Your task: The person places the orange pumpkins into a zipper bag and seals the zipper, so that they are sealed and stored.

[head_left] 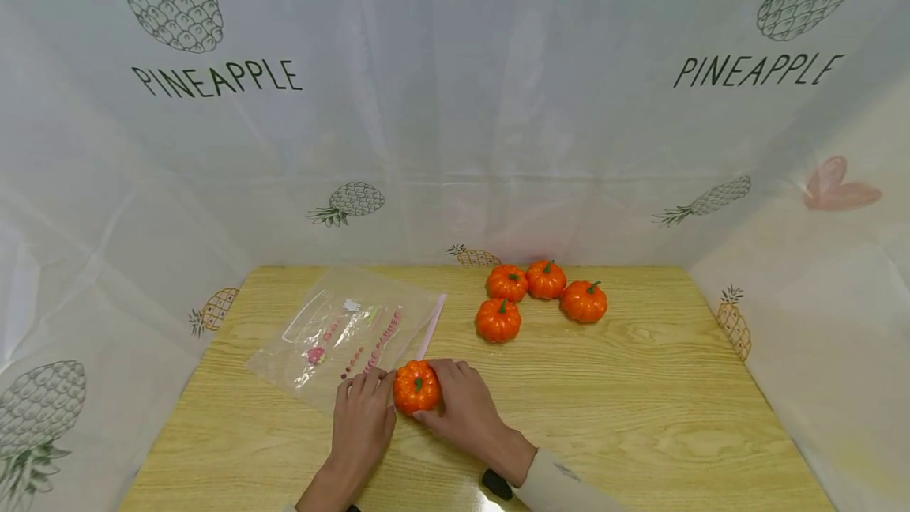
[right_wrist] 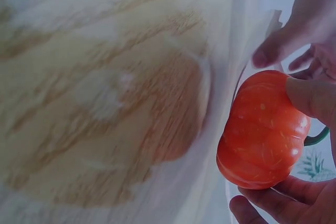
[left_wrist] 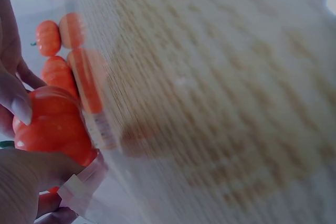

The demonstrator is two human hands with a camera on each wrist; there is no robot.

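Observation:
A small orange toy pumpkin (head_left: 416, 388) with a green stem sits between my hands near the table's front. My right hand (head_left: 465, 409) grips it, with the thumb on the near side and the fingers round the far side. On its other side, my left hand (head_left: 362, 419) pinches the mouth of a clear zip bag (head_left: 355, 330). In the left wrist view the bag's pale edge (left_wrist: 84, 182) shows by the left fingers, right beside the pumpkin. The bag lies flat, with pink print and a pink strip along its opening.
Several more toy pumpkins (head_left: 498, 320) stand grouped toward the table's back, right of the bag. The wooden table (head_left: 640, 401) has a white pineapple-print sheet (head_left: 441, 117) hanging behind it and along both sides.

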